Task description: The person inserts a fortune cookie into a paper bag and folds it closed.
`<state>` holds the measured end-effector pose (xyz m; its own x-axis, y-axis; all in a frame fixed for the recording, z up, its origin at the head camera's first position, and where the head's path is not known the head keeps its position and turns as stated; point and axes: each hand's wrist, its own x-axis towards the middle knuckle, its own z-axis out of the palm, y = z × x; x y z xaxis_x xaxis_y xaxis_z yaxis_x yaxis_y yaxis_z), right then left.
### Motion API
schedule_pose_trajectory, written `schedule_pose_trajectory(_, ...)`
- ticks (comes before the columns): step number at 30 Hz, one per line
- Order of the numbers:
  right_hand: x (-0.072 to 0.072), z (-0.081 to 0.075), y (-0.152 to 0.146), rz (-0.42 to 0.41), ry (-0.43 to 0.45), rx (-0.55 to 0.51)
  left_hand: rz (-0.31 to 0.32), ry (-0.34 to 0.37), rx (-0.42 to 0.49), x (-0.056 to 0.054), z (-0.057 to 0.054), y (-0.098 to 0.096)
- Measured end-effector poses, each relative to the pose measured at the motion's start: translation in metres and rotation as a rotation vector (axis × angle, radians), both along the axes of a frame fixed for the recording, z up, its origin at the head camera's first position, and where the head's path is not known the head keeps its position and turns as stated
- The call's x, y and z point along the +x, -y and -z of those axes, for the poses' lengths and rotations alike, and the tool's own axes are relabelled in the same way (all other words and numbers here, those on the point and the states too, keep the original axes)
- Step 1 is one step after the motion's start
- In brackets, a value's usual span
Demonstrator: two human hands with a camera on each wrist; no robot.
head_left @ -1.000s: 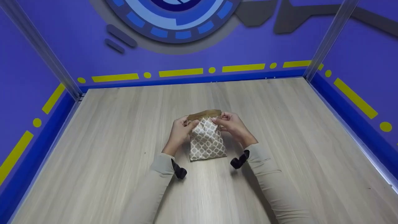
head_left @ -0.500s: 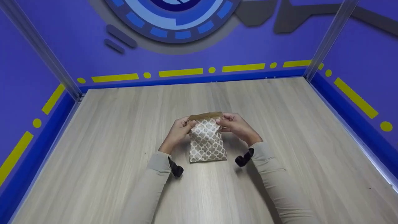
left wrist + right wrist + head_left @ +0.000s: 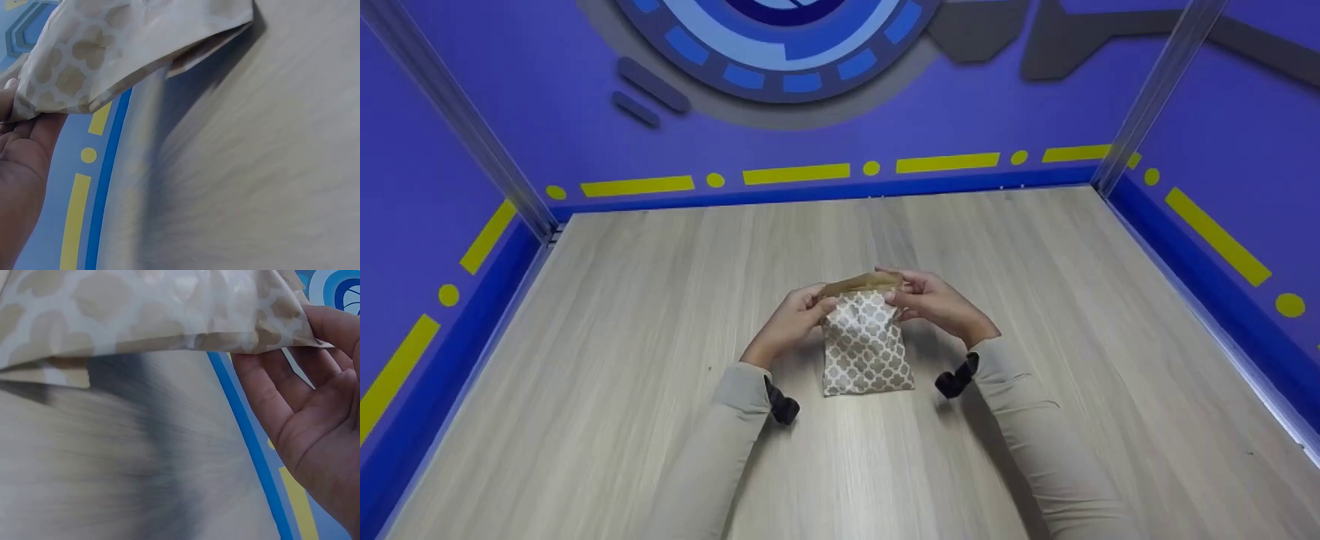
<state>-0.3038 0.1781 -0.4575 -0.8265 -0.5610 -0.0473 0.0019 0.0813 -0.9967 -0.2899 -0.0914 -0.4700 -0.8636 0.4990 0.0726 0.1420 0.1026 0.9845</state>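
Note:
A small paper bag (image 3: 866,345) with a white and tan quatrefoil pattern stands tilted on the table between both hands. Its brown inside shows at the top, where the mouth gapes a little. The left hand (image 3: 795,319) pinches the upper left edge, thumb on the front and fingers behind. On the upper right edge the right hand (image 3: 941,304) pinches in the same manner. In the left wrist view the bag (image 3: 140,39) hangs over the table, its folded bottom visible. The right wrist view shows the right hand (image 3: 320,410) holding the bag's side edge. What the bag contains is hidden.
The wood-grain table (image 3: 645,300) is bounded by a blue back wall (image 3: 825,150) and side walls with yellow marks. Metal posts (image 3: 1155,97) stand at the back corners. A black wrist-worn camera (image 3: 956,379) sits below each wrist.
The bag has shifted slightly right and toward the person. Its mouth flattened, then parted again a little. The right hand has moved somewhat outward, and both hands keep their hold.

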Motion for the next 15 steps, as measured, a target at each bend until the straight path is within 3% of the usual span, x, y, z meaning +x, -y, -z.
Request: schedule_pose_trajectory(15,0.0004,-0.0011,-0.0064,-0.072,-0.016,0.065,0.037,-0.053,-0.064,0.0009,-0.0055,0.0076)
